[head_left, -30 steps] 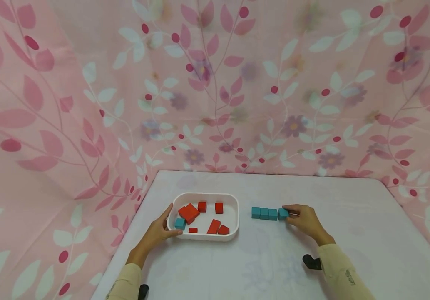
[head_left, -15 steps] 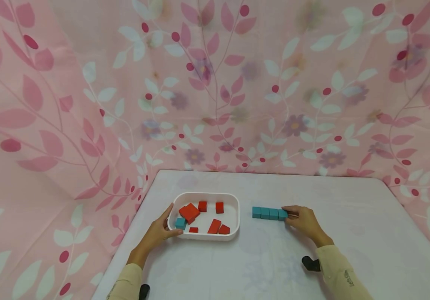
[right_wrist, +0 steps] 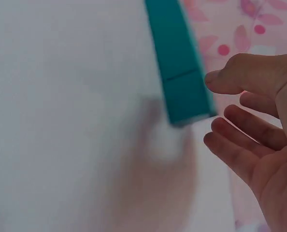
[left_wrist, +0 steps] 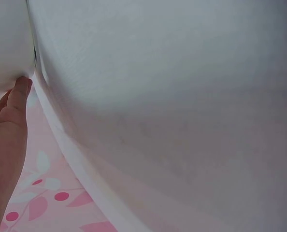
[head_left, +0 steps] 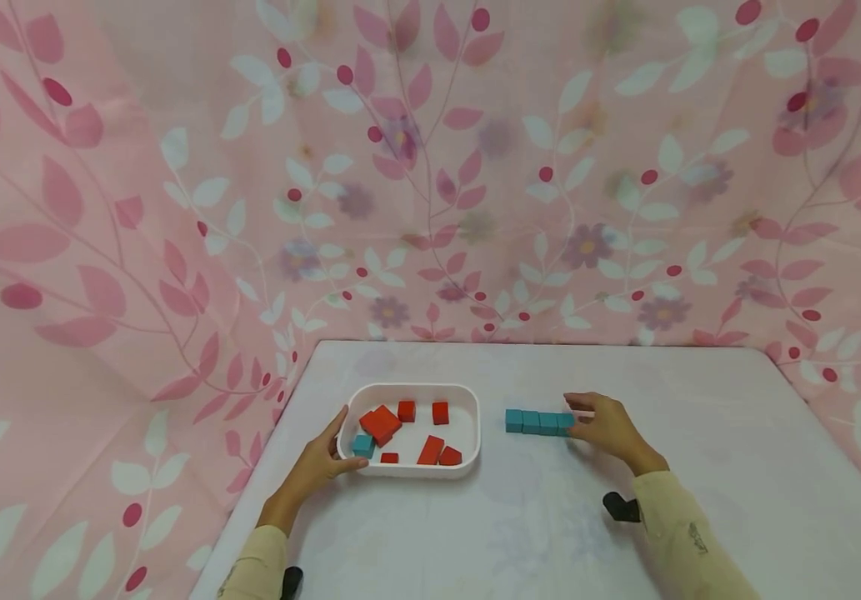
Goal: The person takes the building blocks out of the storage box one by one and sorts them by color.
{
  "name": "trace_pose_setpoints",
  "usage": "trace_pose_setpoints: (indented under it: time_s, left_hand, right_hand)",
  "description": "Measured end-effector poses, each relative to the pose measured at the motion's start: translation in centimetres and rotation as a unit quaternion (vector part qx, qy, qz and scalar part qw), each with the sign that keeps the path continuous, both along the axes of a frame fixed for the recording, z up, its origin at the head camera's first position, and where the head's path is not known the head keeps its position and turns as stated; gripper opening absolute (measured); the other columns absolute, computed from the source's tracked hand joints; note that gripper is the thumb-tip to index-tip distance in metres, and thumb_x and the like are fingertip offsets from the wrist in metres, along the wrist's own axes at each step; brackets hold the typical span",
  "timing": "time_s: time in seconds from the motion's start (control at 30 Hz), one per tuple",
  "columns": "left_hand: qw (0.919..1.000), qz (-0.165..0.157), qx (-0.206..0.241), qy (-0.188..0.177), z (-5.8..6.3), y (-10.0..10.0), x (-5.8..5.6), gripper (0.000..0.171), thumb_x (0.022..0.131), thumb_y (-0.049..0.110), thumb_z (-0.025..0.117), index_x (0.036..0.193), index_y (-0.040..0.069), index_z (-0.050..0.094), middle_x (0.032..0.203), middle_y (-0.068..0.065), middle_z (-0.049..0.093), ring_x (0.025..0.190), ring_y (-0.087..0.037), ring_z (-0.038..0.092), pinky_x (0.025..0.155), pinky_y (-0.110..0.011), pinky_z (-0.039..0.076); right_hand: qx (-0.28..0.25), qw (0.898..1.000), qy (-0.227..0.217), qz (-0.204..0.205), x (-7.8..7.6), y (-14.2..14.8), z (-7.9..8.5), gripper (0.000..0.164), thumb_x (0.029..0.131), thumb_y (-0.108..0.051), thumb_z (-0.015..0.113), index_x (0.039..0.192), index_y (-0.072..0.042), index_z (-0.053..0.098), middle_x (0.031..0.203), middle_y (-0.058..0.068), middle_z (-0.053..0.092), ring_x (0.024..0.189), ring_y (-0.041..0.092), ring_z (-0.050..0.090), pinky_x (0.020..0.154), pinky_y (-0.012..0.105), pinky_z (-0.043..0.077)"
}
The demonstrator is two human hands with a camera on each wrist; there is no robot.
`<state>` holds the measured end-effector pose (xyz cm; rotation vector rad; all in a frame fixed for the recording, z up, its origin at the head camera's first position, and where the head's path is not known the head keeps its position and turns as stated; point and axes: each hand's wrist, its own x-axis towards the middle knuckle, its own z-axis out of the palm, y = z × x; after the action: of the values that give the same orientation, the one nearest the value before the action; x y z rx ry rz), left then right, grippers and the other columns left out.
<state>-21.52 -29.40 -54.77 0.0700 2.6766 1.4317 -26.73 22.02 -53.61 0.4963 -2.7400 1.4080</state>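
Your left hand [head_left: 317,458] gripped the white tray [head_left: 422,472], apparently to steady it, while your right hand [head_left: 610,427] was spread at the teal cube row's [head_left: 539,423] end.

A white tray [head_left: 422,472] sits on the pale table [head_left: 468,533], the person's left hand [head_left: 317,463] gripping its left end; inside the tray lie red blocks [head_left: 382,423] and one teal block [head_left: 363,445], near that hand; right of the tray runs a row of four teal blocks [head_left: 539,422], and the right hand [head_left: 612,425], fingers parted, is at the row's end away from the tray; behind the tray is a pink floral cloth [head_left: 498,225].
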Motion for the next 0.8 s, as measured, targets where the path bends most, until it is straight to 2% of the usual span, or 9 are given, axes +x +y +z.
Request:
trace_pose_setpoints:
  time_s: [0.1, 0.23, 0.4, 0.5, 0.63, 0.8]
  left_hand:
    - [1.0000, 0.002, -0.002, -0.003, 0.0, -0.1, 0.1, 0.105, 0.074, 0.038, 0.085, 0.157, 0.032, 0.019, 0.158, -0.006, 0.029, 0.135, -0.035, 0.041, 0.097, -0.045, 0.048]
    - [1.0000, -0.001, -0.008, 0.000, -0.1, -0.3, 0.3, 0.105, 0.076, 0.038, 0.084, 0.157, 0.029, 0.018, 0.158, -0.009, 0.028, 0.135, -0.037, 0.040, 0.097, -0.045, 0.048]
    - [1.0000, 0.004, -0.004, -0.002, 0.1, -0.3, 0.2, 0.104, 0.076, 0.038, 0.084, 0.157, 0.032, 0.019, 0.158, -0.006, 0.029, 0.137, -0.036, 0.039, 0.098, -0.047, 0.046]
    - [1.0000, 0.006, -0.002, -0.003, 0.2, -0.1, 0.0, 0.104, 0.075, 0.039, 0.084, 0.156, 0.034, 0.020, 0.158, -0.004, 0.029, 0.138, -0.035, 0.038, 0.100, -0.048, 0.045]
    - [0.9999, 0.006, -0.006, -0.009, 0.1, 0.1, -0.1, 0.105, 0.074, 0.041, 0.084, 0.156, 0.034, 0.020, 0.158, -0.003, 0.028, 0.139, -0.034, 0.035, 0.101, -0.049, 0.044]
    - [1.0000, 0.000, -0.003, 0.002, 0.1, 0.1, 0.0, 0.104, 0.075, 0.037, 0.084, 0.157, 0.029, 0.020, 0.158, -0.005, 0.029, 0.137, -0.034, 0.040, 0.101, -0.047, 0.044]
  right_hand:
    - [-0.004, 1.000, 0.014, -0.001, -0.2, -1.9, 1.2, 0.052, 0.082, -0.004, 0.076, 0.130, 0.006, 0.057, 0.127, 0.023, 0.059, 0.115, 0.038, 0.058, 0.092, 0.046, 0.051]
    - [-0.017, 1.000, 0.024, -0.002, -0.3, -6.2, 2.8, 0.047, 0.085, -0.012, 0.077, 0.127, 0.001, 0.061, 0.126, 0.017, 0.060, 0.118, 0.033, 0.057, 0.095, 0.043, 0.049]
    - [-0.056, 0.998, 0.004, 0.019, 0.0, -12.5, 4.0, 0.046, 0.083, -0.013, 0.079, 0.125, -0.003, 0.063, 0.123, 0.010, 0.062, 0.115, 0.028, 0.060, 0.093, 0.039, 0.051]
    - [-0.065, 0.997, -0.013, 0.049, 0.2, -16.0, 4.1, 0.044, 0.085, -0.013, 0.077, 0.126, -0.004, 0.064, 0.122, 0.009, 0.063, 0.113, 0.029, 0.061, 0.091, 0.039, 0.053]
    - [-0.074, 0.991, -0.019, 0.110, 0.5, -20.0, 3.7, 0.041, 0.086, -0.014, 0.076, 0.125, -0.004, 0.065, 0.120, 0.013, 0.064, 0.110, 0.033, 0.062, 0.088, 0.039, 0.054]
    - [-0.086, 0.981, -0.023, 0.171, 1.1, -24.1, 3.2, 0.038, 0.086, -0.013, 0.076, 0.122, -0.002, 0.068, 0.116, 0.015, 0.068, 0.107, 0.033, 0.064, 0.087, 0.036, 0.055]
